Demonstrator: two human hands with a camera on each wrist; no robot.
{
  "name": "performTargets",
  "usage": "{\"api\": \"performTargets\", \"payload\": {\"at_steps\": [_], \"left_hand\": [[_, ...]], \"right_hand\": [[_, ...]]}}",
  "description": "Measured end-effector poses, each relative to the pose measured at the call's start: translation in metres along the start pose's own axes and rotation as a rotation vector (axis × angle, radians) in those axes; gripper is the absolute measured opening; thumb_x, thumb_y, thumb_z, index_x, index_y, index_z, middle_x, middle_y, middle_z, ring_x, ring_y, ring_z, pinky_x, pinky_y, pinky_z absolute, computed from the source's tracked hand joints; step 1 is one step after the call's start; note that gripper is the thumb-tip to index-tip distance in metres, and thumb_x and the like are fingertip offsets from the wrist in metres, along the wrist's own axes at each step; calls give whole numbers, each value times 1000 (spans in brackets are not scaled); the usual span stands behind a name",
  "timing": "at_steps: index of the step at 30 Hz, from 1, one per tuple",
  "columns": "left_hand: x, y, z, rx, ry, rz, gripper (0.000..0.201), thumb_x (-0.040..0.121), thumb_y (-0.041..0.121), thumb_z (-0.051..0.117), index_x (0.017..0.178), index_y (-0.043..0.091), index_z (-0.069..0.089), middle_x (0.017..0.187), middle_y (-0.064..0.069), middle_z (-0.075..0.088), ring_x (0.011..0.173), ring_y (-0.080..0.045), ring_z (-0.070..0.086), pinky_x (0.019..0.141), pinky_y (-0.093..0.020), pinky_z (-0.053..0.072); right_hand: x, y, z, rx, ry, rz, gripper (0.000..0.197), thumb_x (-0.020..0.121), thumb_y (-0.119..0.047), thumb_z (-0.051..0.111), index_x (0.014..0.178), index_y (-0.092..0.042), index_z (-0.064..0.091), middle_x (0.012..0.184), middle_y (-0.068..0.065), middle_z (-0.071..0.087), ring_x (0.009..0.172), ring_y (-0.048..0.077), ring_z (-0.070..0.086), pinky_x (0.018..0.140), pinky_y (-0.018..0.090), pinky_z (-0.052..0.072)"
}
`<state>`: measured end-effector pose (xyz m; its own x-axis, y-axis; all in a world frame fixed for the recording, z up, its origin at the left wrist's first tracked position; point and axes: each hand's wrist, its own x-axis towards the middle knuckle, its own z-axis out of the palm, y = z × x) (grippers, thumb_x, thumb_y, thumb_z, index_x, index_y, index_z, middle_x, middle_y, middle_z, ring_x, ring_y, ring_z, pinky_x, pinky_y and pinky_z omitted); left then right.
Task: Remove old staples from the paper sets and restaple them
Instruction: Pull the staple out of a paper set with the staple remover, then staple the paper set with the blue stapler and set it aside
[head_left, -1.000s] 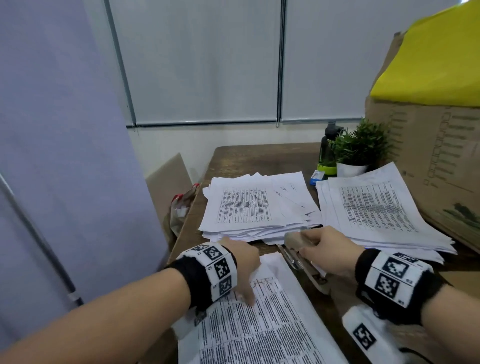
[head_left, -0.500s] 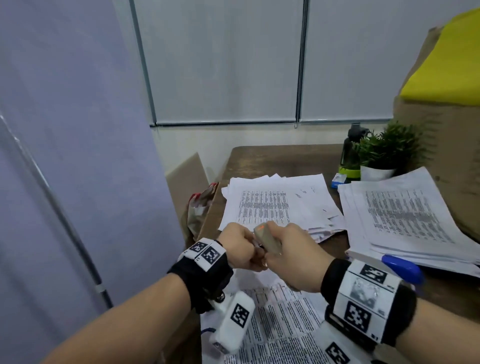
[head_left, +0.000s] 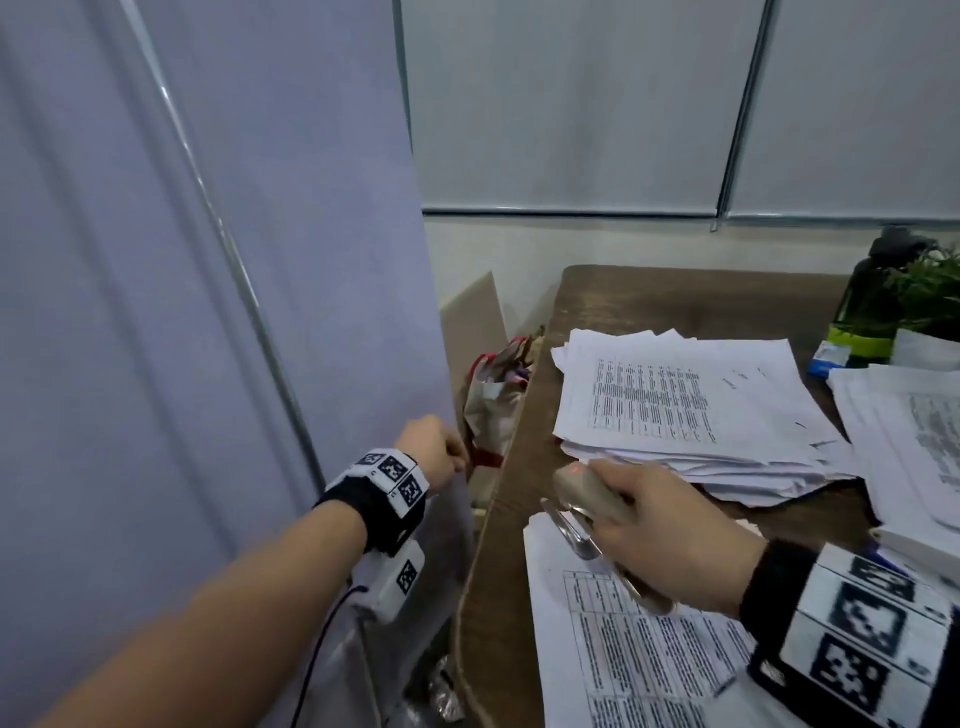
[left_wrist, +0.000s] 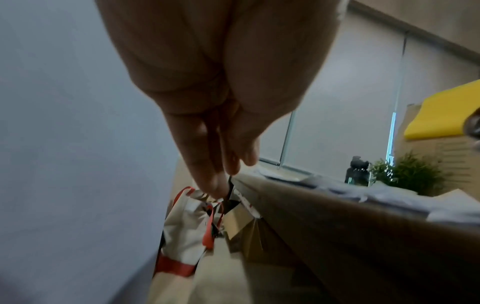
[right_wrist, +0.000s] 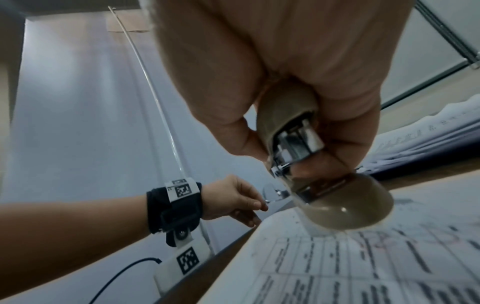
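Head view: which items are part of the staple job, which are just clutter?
Job: stapler in right hand; paper set under it; paper stacks; left hand over the paper bag.

Clutter: potted plant; bottle.

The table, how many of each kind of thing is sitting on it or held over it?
On the table:
Paper piles: 3
Staplers: 1, gripped by the right hand
Bottles: 1
Potted plants: 1
Small blue packs: 1
Total: 7
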<state>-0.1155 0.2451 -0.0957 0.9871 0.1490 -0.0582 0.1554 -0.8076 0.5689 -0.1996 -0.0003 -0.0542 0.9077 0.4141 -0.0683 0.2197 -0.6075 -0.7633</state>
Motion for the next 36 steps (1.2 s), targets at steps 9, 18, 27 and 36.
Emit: {"api": "performTargets", "payload": {"at_steps": [9,18,27,36], "left_hand": [[3,4,9,304,20,106,25,90,-1,55,105,5,73,104,-13,72,97,-27,65,87,-34,53],[-28,90,21,307,-275,301,31,89,37,66,106,11,72,97,-1,67,86,-15,58,75,-27,47],[-46,133,60,670,-406,355,27,79,36,70,89,21,51,86,-2,52,71,-21,46,55,-25,33],[-43,166,36,473,-278,441,18,77,34,76,84,19,69,82,4,68,75,-15,61,72,-30,53]], "right_hand": [[-29,12,-35,-97,115,56,15,91,-11,51,90,-18,64,53,2,62,42,18,49,44,32,43],[-55,51,-142,-137,699,226,45,88,-6,63,132,-16,58,80,4,62,62,23,56,53,31,45],[-85,156,-204,-390,419,663,56,89,-42,63,132,-6,56,141,13,51,122,29,52,90,29,42],[-75,136,-187,-435,421,482,42,89,-50,59,115,-18,65,117,4,66,103,20,60,86,29,46]]}}
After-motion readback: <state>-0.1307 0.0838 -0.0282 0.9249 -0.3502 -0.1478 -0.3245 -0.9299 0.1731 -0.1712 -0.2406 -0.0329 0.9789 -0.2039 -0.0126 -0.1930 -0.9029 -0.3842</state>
